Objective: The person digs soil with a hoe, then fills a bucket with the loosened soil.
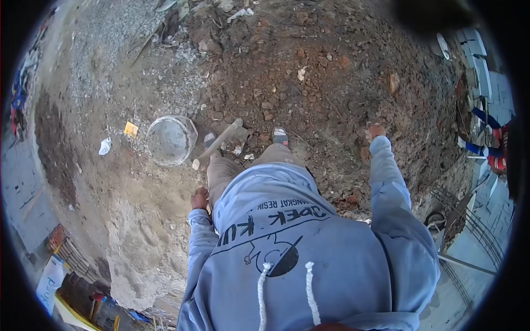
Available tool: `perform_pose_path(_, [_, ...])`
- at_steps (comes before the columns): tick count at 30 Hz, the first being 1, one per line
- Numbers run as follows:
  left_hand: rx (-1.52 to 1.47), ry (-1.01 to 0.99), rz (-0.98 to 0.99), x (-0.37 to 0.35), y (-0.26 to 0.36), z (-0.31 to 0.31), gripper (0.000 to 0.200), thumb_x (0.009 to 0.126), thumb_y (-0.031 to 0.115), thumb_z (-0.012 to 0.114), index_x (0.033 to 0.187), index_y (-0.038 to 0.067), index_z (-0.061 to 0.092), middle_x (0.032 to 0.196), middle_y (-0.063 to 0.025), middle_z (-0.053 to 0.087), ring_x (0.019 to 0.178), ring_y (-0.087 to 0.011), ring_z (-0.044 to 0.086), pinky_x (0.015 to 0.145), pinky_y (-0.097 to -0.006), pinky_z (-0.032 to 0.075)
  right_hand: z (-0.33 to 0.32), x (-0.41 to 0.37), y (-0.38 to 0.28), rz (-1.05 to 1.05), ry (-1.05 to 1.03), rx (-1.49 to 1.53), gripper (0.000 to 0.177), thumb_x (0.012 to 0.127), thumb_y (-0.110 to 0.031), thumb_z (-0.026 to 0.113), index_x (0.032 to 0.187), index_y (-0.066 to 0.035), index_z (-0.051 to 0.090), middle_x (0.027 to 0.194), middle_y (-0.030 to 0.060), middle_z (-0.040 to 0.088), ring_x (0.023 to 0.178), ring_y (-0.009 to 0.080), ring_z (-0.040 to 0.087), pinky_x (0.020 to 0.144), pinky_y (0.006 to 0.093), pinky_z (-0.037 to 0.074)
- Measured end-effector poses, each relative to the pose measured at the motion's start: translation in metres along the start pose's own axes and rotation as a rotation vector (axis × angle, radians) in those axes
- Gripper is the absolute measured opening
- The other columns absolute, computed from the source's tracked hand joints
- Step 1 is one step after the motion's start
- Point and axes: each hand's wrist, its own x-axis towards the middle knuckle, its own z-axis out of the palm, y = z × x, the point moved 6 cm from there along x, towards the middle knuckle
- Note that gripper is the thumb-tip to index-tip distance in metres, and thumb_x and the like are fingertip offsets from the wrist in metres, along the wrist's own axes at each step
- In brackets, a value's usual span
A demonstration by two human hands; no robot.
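Note:
My left hand (200, 198) hangs beside my left thigh, fingers loosely bent and slightly apart, with nothing visible in it. Just ahead of it, a wooden handle (218, 144) slants in front of my left leg. Its near end is apart from my hand, and its far end meets what looks like a dirt-covered hoe head. Out to the right, my right hand (377, 131) is stretched over the soil with its fingers curled in. Whether anything is inside that hand is too small to tell. A cement-stained bucket (171, 141) stands on the ground left of my feet.
Loose brown soil (331, 71) with stones lies ahead, and grey gravel (105, 49) at the upper left. An orange wrapper (131, 129) and white plastic scrap (105, 146) lie near the bucket. Steel bars (469, 220) and another person (494, 143) are at the right edge.

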Motion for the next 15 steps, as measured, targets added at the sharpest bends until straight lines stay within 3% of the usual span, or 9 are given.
perform_pose_path(2, [0.245,-0.06,0.134,-0.003,0.011,0.008,0.02,0.083,0.017,0.058,0.1,0.007,0.055,0.07,-0.0018,0.056,0.057,-0.0131,0.055,0.043,-0.0269,0.04,-0.004,-0.114,-0.053,-0.019,-0.038,0.122,0.025,0.085,-0.034,0.058,0.08,-0.01,0.056,0.066,0.0039,0.06,0.05,0.017,0.051,0.043,0.0324,0.037])
perform_pose_path(4, [0.086,0.06,-0.135,-0.037,0.044,0.025,0.018,0.085,0.021,0.056,0.096,0.006,0.057,0.07,0.0001,0.056,0.057,-0.0102,0.054,0.042,-0.0244,0.036,0.05,-0.058,0.009,-0.155,-0.034,-0.081,0.026,0.085,-0.032,0.058,0.074,-0.009,0.055,0.07,0.0045,0.063,0.054,0.0154,0.056,0.046,0.0323,0.04])
perform_pose_path(6, [0.182,0.0,-0.128,-0.019,0.047,0.025,0.024,0.085,0.026,0.054,0.1,0.008,0.057,0.082,-0.0018,0.059,0.068,-0.0127,0.057,0.05,-0.0267,0.039,0.124,-0.054,0.061,-0.198,-0.104,-0.094,0.035,0.083,-0.041,0.057,0.083,-0.006,0.059,0.077,0.0102,0.066,0.067,0.0219,0.062,0.057,0.0348,0.046])
perform_pose_path(7, [0.264,-0.06,-0.135,-0.012,0.046,0.025,0.031,0.085,0.032,0.053,0.104,0.009,0.057,0.093,-0.0036,0.063,0.079,-0.0152,0.061,0.059,-0.0289,0.042,0.128,-0.104,0.044,-0.201,-0.119,-0.315,0.042,0.081,-0.045,0.057,0.09,-0.004,0.06,0.081,0.0133,0.066,0.075,0.0261,0.063,0.064,0.0358,0.047])
perform_pose_path(8, [0.237,-0.089,-0.107,-0.006,0.049,0.029,0.029,0.085,0.031,0.054,0.102,0.009,0.058,0.09,-0.0032,0.063,0.077,-0.0135,0.06,0.058,-0.0267,0.041,0.129,-0.165,0.009,-0.2,-0.138,-0.539,0.05,0.079,-0.05,0.056,0.096,-0.003,0.061,0.085,0.0164,0.066,0.083,0.0303,0.063,0.072,0.0367,0.048])
perform_pose_path(9, [0.263,-0.098,-0.125,-0.01,0.058,0.039,0.029,0.085,0.031,0.054,0.102,0.009,0.058,0.09,-0.0032,0.063,0.077,-0.0135,0.06,0.058,-0.0267,0.041,0.149,-0.18,0.017,-0.201,-0.213,-0.502,0.056,0.077,-0.053,0.056,0.1,-0.003,0.061,0.088,0.0183,0.066,0.088,0.0328,0.062,0.077,0.0372,0.047])
perform_pose_path(11, [0.435,-0.1,0.015,-0.026,0.1,0.07,0.027,0.085,0.031,0.055,0.1,0.009,0.06,0.088,-0.0027,0.063,0.076,-0.0119,0.059,0.058,-0.0238,0.039,0.186,-0.197,0.055,-0.165,-0.297,-0.468,0.061,0.076,-0.056,0.055,0.104,-0.002,0.061,0.091,0.0202,0.065,0.092,0.0352,0.06,0.082,0.0377,0.046])
perform_pose_path(13, [0.478,-0.139,0.038,-0.005,0.101,0.086,0.032,0.085,0.03,0.055,0.104,0.005,0.059,0.087,-0.006,0.063,0.076,-0.0155,0.059,0.062,-0.026,0.041,0.219,-0.194,0.077,-0.148,-0.184,-0.601,0.057,0.077,-0.053,0.054,0.102,-0.003,0.062,0.097,0.0206,0.064,0.093,0.0347,0.06,0.083,0.0383,0.047])
perform_pose_path(15, [0.911,-0.317,0.405,0.018,0.091,0.106,0.041,0.085,0.031,0.055,0.111,0.0,0.055,0.092,-0.0144,0.062,0.082,-0.0242,0.06,0.071,-0.0312,0.045,0.232,-0.19,0.057,-0.058,-0.368,-0.591,0.057,0.08,-0.048,0.051,0.113,-0.002,0.054,0.109,0.0212,0.058,0.101,0.0347,0.056,0.089,0.0399,0.044])
